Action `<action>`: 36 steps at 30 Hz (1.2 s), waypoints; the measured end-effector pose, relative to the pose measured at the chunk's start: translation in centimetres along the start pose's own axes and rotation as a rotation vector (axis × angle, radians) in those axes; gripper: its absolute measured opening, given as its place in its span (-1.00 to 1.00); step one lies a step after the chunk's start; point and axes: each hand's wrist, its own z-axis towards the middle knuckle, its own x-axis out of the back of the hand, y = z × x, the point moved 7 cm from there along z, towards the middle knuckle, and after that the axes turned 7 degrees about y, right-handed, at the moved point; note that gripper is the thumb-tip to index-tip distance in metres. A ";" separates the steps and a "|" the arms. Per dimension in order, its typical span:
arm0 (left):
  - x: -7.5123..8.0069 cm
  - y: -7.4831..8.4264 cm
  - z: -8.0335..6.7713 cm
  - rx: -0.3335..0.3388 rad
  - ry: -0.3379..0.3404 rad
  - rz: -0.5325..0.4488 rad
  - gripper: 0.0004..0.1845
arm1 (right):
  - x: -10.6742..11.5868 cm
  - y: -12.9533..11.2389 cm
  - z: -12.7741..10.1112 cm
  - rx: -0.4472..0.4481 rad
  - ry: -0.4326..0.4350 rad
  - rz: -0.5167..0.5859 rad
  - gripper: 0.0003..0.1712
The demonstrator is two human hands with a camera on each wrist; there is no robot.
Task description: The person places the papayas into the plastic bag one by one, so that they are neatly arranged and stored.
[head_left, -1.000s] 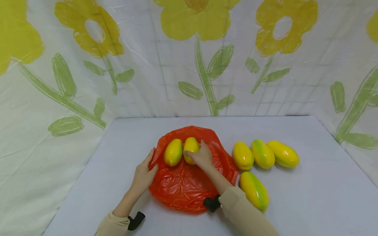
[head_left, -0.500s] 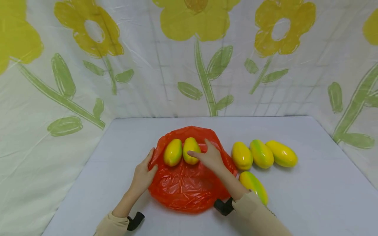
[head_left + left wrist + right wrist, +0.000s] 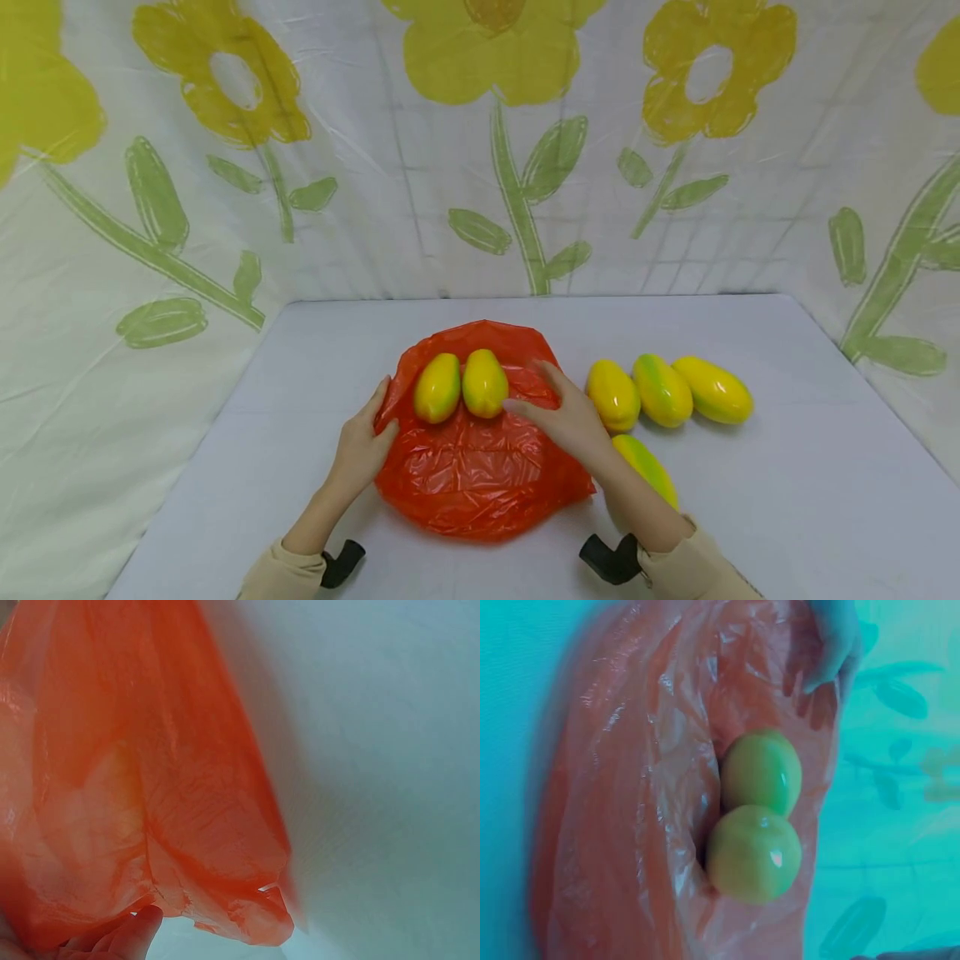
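Head view bright, even light, soft shadows, edges bowed; wrist views blurred, right one tinted teal.

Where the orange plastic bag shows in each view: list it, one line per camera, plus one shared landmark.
Head: orange plastic bag lies centre on the table, two papayas on it.
Left wrist: it fills the left half, fingertips at the bottom edge.
Right wrist: it spans the left and centre, beside the papayas.
Shared landmark: the left hand at the bag's edge.

A flat pale grey table [image 3: 750, 517] stood against a crinkled white plastic backdrop [image 3: 375, 225] printed with big yellow flowers and green stems, evenly and softly lit
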 end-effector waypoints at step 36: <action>-0.2 -0.2 0.0 0.009 -0.008 0.026 -0.35 | 7.7 5.9 -4.6 -0.095 0.034 -0.117 0.14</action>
